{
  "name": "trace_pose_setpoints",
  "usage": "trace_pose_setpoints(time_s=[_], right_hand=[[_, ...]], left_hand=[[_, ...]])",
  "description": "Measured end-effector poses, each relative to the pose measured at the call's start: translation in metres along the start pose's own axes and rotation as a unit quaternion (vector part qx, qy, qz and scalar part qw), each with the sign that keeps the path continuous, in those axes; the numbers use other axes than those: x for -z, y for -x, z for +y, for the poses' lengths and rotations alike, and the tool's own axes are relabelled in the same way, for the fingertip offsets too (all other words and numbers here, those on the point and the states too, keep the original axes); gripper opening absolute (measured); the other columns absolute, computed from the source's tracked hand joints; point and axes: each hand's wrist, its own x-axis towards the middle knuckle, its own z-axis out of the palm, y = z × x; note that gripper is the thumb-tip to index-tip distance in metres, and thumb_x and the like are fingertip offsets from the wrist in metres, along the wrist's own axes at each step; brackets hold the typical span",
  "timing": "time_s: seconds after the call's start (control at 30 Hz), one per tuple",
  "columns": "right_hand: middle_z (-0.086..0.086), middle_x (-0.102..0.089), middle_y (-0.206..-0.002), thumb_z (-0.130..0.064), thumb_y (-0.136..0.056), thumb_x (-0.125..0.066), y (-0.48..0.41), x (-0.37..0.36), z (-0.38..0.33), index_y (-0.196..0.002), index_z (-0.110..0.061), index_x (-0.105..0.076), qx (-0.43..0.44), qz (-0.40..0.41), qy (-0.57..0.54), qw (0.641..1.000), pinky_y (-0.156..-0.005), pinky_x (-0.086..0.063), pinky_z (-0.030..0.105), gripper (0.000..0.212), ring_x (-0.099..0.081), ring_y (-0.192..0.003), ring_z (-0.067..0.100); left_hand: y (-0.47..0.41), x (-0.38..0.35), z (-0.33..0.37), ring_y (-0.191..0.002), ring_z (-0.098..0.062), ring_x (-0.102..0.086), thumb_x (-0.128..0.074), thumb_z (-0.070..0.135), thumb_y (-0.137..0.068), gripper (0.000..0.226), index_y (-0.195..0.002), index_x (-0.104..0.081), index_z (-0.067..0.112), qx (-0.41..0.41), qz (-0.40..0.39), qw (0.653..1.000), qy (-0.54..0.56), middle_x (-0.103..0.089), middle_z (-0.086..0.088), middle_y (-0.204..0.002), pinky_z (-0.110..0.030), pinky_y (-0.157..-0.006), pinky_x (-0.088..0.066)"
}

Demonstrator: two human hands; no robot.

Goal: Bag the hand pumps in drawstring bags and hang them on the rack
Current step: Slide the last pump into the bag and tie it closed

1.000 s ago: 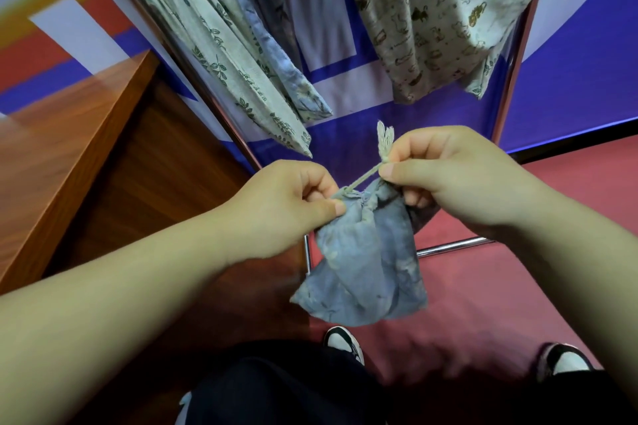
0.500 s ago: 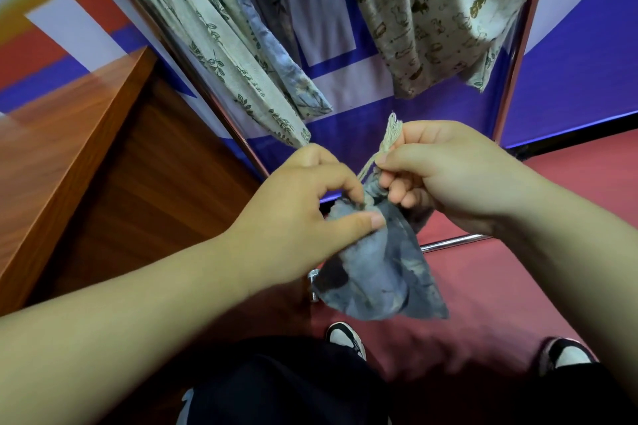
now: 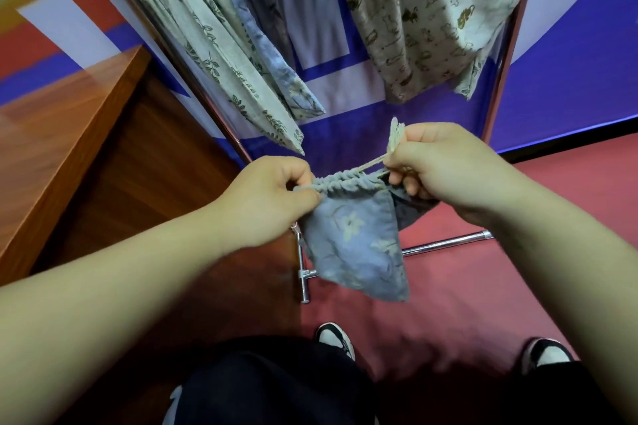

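Note:
A blue-grey flowered drawstring bag [image 3: 359, 245] hangs between my hands in front of the rack. My left hand [image 3: 266, 200] pinches the left end of its gathered top. My right hand [image 3: 445, 169] pinches the beige drawstring [image 3: 395, 138] at the right end, and the cord runs taut along the bunched mouth. The bag's contents are hidden, and no hand pump shows. Above, several cloth bags hang from the rack: a leaf-print bag [image 3: 214, 55], a blue flowered bag [image 3: 276, 69] and an animal-print bag [image 3: 414, 28].
A chrome rack leg [image 3: 303, 272] and a floor bar [image 3: 448, 243] stand just behind the held bag. A wooden table [image 3: 58, 134] fills the left side. Red floor [image 3: 552, 203] spreads to the right. My shoes [image 3: 336, 338] are below.
My hands have drawn apart, stretching the bag's mouth flat and wide. The left hand moved from the bag's front to its left end. The bag turned and now shows its flowered face.

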Motion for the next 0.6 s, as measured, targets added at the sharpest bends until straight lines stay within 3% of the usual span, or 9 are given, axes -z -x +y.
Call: trace_pose_setpoints(time_s=[0.1, 0.23, 0.4, 0.5, 0.6], right_hand=[[0.007, -0.063, -0.062, -0.012, -0.084, -0.061, 0.000, -0.007, 0.002, -0.066, -0.014, -0.060, -0.012, -0.027, -0.015, 0.999, -0.047, -0.034, 0.026, 0.019, -0.049, -0.051, 0.018], [0.006, -0.063, -0.061, -0.005, -0.089, -0.058, 0.001, -0.015, 0.004, -0.068, -0.012, -0.060, -0.016, -0.052, -0.040, 0.998, -0.043, -0.039, 0.022, 0.022, -0.051, -0.047, 0.015], [0.005, -0.063, -0.061, -0.004, -0.091, -0.057, 0.003, -0.022, 0.003, -0.071, -0.010, -0.058, -0.033, -0.083, -0.077, 0.993, -0.044, -0.038, 0.021, 0.021, -0.051, -0.046, 0.011], [0.006, -0.063, -0.063, -0.003, -0.092, -0.057, 0.004, -0.025, 0.002, -0.073, -0.010, -0.058, -0.038, -0.098, -0.094, 0.990, -0.043, -0.038, 0.020, 0.020, -0.052, -0.045, 0.010], [0.007, -0.063, -0.063, -0.002, -0.093, -0.055, 0.004, -0.027, 0.001, -0.074, -0.010, -0.059, -0.041, -0.113, -0.109, 0.987, -0.042, -0.038, 0.019, 0.020, -0.052, -0.045, 0.009]], left_hand=[[0.004, -0.004, -0.002, -0.062, -0.020, -0.054, -0.065, 0.026, -0.072, 0.009, -0.073, -0.057, 0.023, -0.015, -0.022, 1.000, -0.003, -0.064, -0.008, -0.071, -0.038, -0.065, -0.051], [0.011, -0.009, 0.002, -0.083, -0.009, -0.064, -0.080, 0.032, -0.078, 0.014, -0.086, -0.069, 0.031, -0.076, -0.029, 0.996, -0.033, -0.068, 0.006, -0.086, -0.028, -0.081, -0.049], [0.007, -0.006, 0.000, -0.092, -0.006, -0.064, -0.079, 0.036, -0.073, 0.016, -0.086, -0.072, 0.031, -0.082, -0.005, 0.996, -0.047, -0.067, 0.007, -0.095, -0.032, -0.087, -0.051], [0.008, -0.005, 0.003, -0.092, -0.002, -0.060, -0.083, 0.026, -0.075, 0.021, -0.091, -0.068, 0.029, -0.091, 0.021, 0.994, -0.051, -0.063, 0.009, -0.097, -0.020, -0.083, -0.044], [0.012, -0.005, 0.009, -0.092, 0.000, -0.058, -0.082, 0.039, -0.074, 0.026, -0.093, -0.068, 0.028, -0.111, 0.034, 0.991, -0.065, -0.061, 0.012, -0.094, -0.009, -0.078, -0.037]])
